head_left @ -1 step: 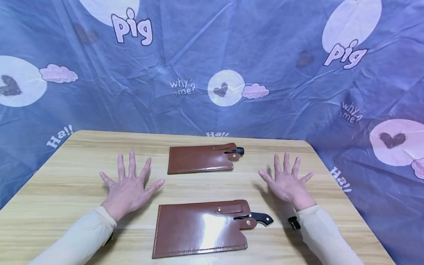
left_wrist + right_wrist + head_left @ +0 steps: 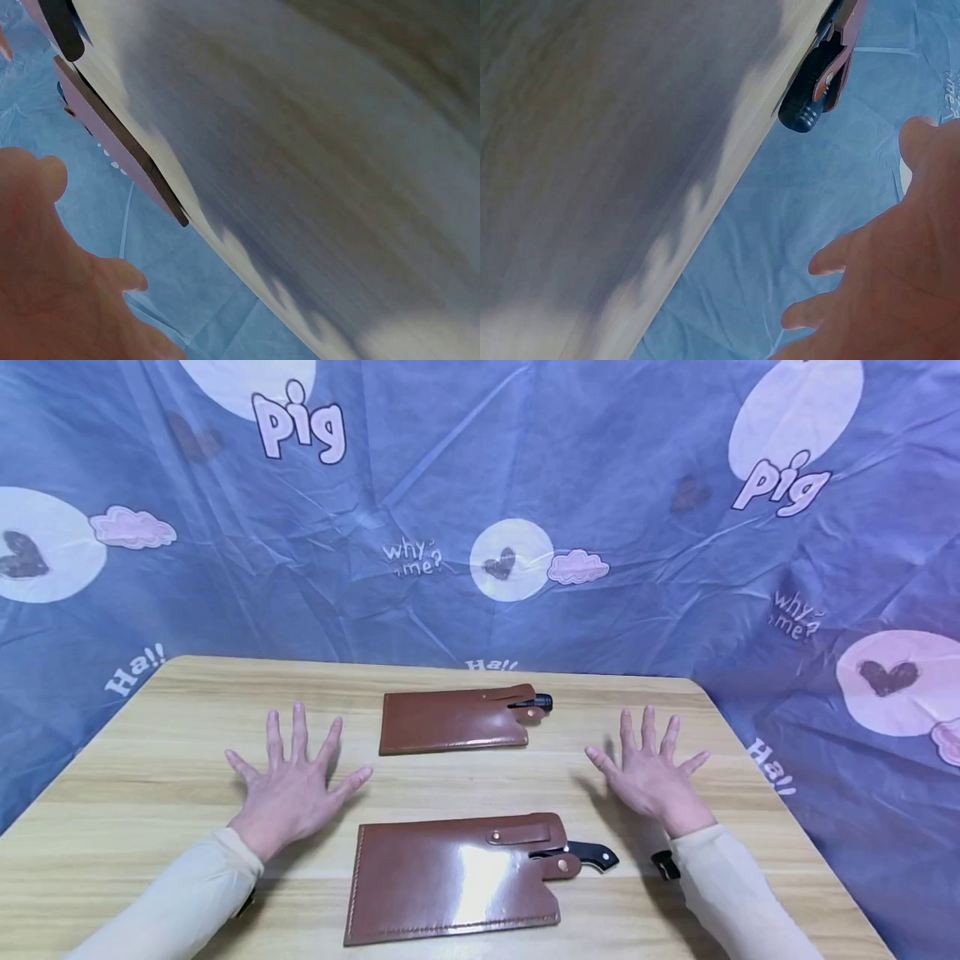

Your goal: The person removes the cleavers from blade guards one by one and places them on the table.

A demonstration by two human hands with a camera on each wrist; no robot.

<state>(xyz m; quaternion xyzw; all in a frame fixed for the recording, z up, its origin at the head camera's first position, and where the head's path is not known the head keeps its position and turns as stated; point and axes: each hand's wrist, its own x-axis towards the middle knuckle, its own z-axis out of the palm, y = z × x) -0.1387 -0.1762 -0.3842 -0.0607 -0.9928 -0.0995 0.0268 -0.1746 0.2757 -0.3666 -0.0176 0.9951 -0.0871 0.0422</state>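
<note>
Both hands, left hand (image 2: 288, 789) and right hand (image 2: 651, 772), stay spread flat on the table (image 2: 150, 793), unchanged, flanking two sheathed cleavers.

— What carries everything here?
— A pale wooden tabletop (image 2: 150, 777) with a streaky grain and rounded far corners. In both wrist views it fills most of the picture as a blurred grey-brown surface.
— And behind it?
— A creased blue cloth backdrop (image 2: 637, 552), hanging behind the far edge and down both sides.
— Is it printed?
— Yes. White circles with dark hearts, one (image 2: 512, 560) near the middle, pink clouds (image 2: 577, 566) beside them, and the words "pig" (image 2: 300, 427), "why me?" (image 2: 411, 557) and "Ha!!" (image 2: 135, 668).
</note>
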